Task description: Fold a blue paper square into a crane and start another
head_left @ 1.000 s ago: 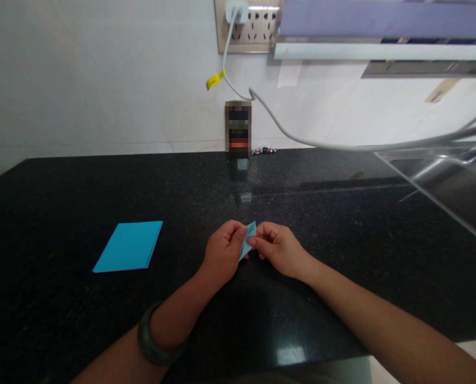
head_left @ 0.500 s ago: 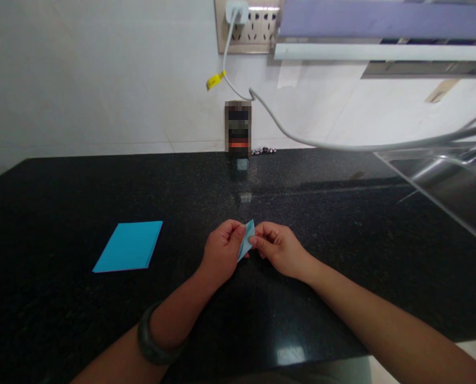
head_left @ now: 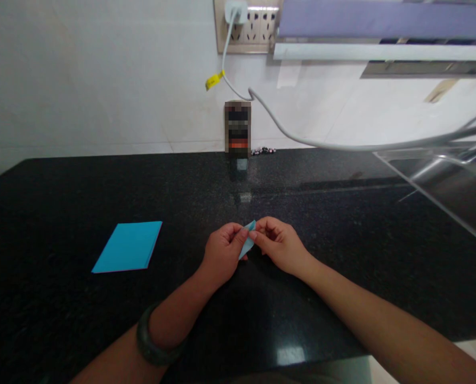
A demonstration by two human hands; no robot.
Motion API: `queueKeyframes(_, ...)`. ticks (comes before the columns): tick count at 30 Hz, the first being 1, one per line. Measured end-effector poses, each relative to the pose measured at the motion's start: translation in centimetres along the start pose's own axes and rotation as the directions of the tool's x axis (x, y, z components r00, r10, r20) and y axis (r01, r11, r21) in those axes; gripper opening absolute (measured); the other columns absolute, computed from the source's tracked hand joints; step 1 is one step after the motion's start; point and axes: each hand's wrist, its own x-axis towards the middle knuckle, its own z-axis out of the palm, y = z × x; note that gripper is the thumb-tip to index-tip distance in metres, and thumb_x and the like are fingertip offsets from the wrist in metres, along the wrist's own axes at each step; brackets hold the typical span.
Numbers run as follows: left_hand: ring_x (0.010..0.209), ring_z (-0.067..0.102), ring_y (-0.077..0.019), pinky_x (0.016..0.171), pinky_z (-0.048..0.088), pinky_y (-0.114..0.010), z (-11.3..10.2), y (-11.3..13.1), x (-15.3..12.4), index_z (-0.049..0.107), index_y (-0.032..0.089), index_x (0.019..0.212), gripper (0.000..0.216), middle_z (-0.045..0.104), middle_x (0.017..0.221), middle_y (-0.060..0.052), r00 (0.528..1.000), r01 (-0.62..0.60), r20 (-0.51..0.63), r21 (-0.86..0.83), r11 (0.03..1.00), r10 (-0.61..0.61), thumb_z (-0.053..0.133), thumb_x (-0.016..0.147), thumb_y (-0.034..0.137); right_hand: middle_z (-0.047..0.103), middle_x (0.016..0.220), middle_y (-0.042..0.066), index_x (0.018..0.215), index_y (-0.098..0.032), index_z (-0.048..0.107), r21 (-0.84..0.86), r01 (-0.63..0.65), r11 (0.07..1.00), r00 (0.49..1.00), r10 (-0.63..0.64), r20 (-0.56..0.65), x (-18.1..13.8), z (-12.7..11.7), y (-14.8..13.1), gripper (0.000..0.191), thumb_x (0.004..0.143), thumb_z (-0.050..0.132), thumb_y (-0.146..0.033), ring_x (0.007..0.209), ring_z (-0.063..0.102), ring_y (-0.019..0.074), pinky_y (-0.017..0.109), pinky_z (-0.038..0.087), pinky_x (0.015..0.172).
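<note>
A small folded piece of light blue paper is held up at a slant between my two hands, above the dark counter. My left hand grips its left side, with the thumb pressed on the face of the paper. My right hand pinches the upper right edge between thumb and forefinger, close to the left thumb. The fingertips behind the paper are mostly hidden. To the left, a stack of bright blue paper sheets lies flat on the counter.
The black speckled counter runs back to a pale wall. A pixelated upright object stands there beside a beaded strand. A white cable hangs from the wall socket. At right is a metal sink.
My right hand has shifted slightly up and left along the paper, and its thumb is now closer to the left thumb. The stack of sheets stays put.
</note>
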Motion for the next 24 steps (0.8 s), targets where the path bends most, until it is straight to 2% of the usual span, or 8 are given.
queueKeyframes(4, 0.042, 0.052, -0.0092, 0.040, 0.039, -0.019, 0.04, 0.10, -0.14, 0.057, 0.016, 0.070, 0.026, 0.055, 0.051, 0.003, 1.000, -0.002, 0.003, 0.019, 1.000, 0.002, 0.054, 0.076, 0.040, 0.050, 0.059, -0.003, 0.073, -0.018, 0.054, 0.015, 0.012, 1.000, 0.999, -0.011, -0.036, 0.09, -0.04, -0.06, 0.017, 0.077, 0.056, -0.034, 0.048, 0.043, 0.0071, 0.020, 0.035, 0.044)
queueKeyframes(15, 0.046, 0.055, -0.0114, 0.045, 0.043, -0.021, -0.06, -0.28, -0.13, 0.062, 0.016, 0.075, 0.025, 0.059, 0.055, 0.001, 0.998, -0.004, 0.065, 0.010, 1.000, 0.003, 0.057, 0.074, 0.040, 0.048, 0.050, -0.005, 0.066, -0.017, 0.051, 0.133, -0.071, 0.989, 0.996, 0.076, -0.035, 0.29, -0.22, -0.38, 0.024, 0.071, 0.061, -0.038, 0.041, 0.041, 0.0053, 0.019, 0.033, 0.039)
queueKeyframes(24, 0.047, 0.054, -0.0110, 0.045, 0.041, -0.021, -0.17, -0.50, -0.15, 0.061, 0.016, 0.074, 0.025, 0.058, 0.055, 0.001, 0.995, -0.031, 0.093, 0.034, 0.999, 0.027, 0.056, 0.075, 0.040, 0.048, 0.051, -0.006, 0.075, -0.017, 0.054, 0.152, -0.049, 0.987, 0.998, 0.056, -0.041, 0.36, -0.45, -0.08, 0.020, 0.074, 0.058, -0.036, 0.042, 0.043, 0.0061, 0.020, 0.035, 0.041)
